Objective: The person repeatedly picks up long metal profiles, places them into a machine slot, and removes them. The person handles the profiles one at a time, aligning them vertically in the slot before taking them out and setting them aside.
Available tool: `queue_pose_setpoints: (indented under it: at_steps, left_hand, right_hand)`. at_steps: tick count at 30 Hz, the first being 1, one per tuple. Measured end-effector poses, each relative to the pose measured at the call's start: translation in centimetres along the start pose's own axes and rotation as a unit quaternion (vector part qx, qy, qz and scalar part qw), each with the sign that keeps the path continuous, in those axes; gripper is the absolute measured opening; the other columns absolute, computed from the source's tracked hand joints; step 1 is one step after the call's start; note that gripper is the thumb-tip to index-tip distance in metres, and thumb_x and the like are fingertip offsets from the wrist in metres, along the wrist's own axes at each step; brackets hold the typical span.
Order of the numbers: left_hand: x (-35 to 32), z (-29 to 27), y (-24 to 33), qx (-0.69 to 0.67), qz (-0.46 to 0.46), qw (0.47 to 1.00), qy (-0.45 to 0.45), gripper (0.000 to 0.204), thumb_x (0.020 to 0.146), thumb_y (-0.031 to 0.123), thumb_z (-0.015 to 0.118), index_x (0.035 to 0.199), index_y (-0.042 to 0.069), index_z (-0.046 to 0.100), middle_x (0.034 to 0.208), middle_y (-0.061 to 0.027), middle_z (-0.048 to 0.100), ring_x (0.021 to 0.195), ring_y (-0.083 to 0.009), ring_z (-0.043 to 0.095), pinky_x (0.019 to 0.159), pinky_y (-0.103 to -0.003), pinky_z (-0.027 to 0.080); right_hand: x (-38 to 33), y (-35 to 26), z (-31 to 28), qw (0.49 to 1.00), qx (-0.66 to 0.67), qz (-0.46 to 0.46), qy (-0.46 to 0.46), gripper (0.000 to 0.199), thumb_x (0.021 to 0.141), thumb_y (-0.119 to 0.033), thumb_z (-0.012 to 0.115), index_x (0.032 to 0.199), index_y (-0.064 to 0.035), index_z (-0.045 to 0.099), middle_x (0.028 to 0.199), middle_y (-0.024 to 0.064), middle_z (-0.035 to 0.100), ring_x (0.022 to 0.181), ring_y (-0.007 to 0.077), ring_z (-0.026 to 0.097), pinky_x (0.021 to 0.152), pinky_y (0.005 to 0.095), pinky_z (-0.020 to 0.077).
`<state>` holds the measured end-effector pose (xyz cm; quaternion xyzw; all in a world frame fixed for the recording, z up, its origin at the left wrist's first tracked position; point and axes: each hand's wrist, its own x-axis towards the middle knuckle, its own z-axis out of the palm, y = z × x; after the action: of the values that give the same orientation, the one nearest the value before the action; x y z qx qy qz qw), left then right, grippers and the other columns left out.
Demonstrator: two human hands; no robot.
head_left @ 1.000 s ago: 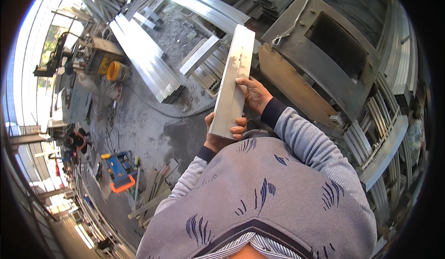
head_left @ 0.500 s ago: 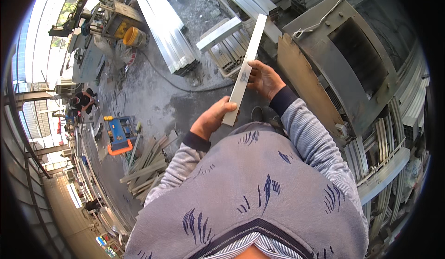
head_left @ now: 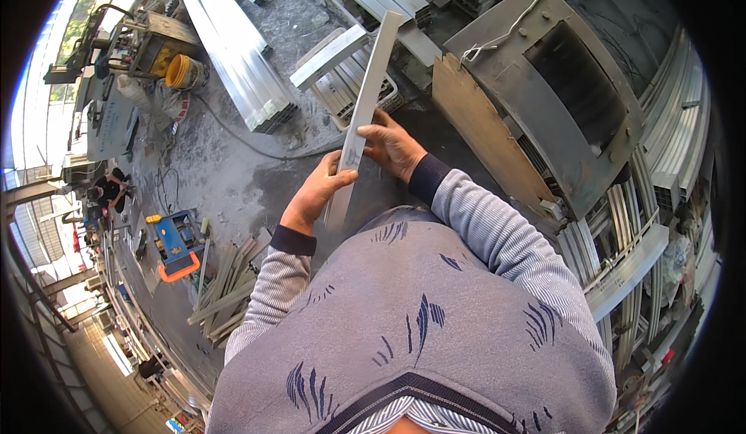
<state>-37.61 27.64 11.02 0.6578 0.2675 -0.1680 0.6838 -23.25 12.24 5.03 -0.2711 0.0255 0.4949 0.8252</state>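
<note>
The left hand (head_left: 315, 189) grasps a pale metal bar (head_left: 369, 80) near its lower part, thumb on the narrow face and fingers hidden behind. The right hand (head_left: 395, 150) grips it just above, thumb on the near edge and fingers at the far side. The bar is tilted, held off the floor in front of the chest, its upper end pointing away. A second ago its broad face showed; now a narrow one does, and the left hand has moved up from the lower end, so the two hands sit closer together. The bar thus appears to be rolled and regripped in the air, with neither hand released and nothing set down. Beyond it stands a crate (head_left: 393, 98) of short profiles, then a bundle of long silver profiles (head_left: 233, 53) and, farther left, a yellow bucket (head_left: 180, 73).
</note>
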Motion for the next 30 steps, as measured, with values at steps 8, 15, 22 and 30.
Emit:
queue_pose_setpoints:
  at_steps: [8, 15, 22, 30]
  left_hand:
    - [9.9, -7.9, -4.8, 0.142, -0.013, 0.985, 0.093, 0.09, 0.076, 0.033, 0.091, 0.147, -0.004, 0.05, 0.129, -0.0174, 0.066, 0.118, -0.0261, 0.064, 0.107, -0.037, 0.048]
    - [23.5, -24.1, -9.8, 0.469, -0.049, 0.864, 0.178, 0.099, 0.06, 0.044, 0.095, 0.143, 0.008, 0.055, 0.128, -0.0214, 0.067, 0.123, -0.0404, 0.063, 0.105, -0.051, 0.052]
    - [40.5, -35.0, -10.1, 0.586, -0.044, 0.785, 0.197, 0.096, 0.059, 0.039, 0.094, 0.143, 0.013, 0.057, 0.128, -0.0147, 0.065, 0.121, -0.0358, 0.061, 0.104, -0.049, 0.048]
    - [55.2, -38.8, -11.9, 0.591, 0.049, 0.781, 0.196, 0.093, 0.062, 0.034, 0.09, 0.145, 0.011, 0.055, 0.13, -0.0166, 0.064, 0.124, -0.0373, 0.059, 0.108, -0.047, 0.047]
  right_hand:
    - [3.0, -7.3, -10.2, 0.64, -0.598, -0.358, 0.325, 0.066, 0.08, -0.019, 0.077, 0.14, 0.0032, 0.059, 0.138, 0.0233, 0.063, 0.131, 0.0377, 0.058, 0.115, 0.0459, 0.0439]
    - [-1.0, -14.0, -22.6, 0.262, -0.679, -0.24, 0.642, 0.052, 0.088, -0.024, 0.068, 0.136, -0.0046, 0.065, 0.136, 0.0169, 0.065, 0.131, 0.0374, 0.056, 0.115, 0.0503, 0.0407]
    - [-1.4, -12.6, -24.5, 0.123, -0.721, -0.175, 0.66, 0.046, 0.092, -0.026, 0.058, 0.134, -0.0077, 0.065, 0.136, 0.0138, 0.063, 0.13, 0.0346, 0.055, 0.113, 0.0515, 0.041]
    - [-3.2, -12.9, -23.8, 0.124, -0.749, -0.153, 0.632, 0.048, 0.096, -0.027, 0.051, 0.138, -0.0047, 0.06, 0.135, 0.0198, 0.06, 0.128, 0.0402, 0.053, 0.112, 0.0544, 0.0382]
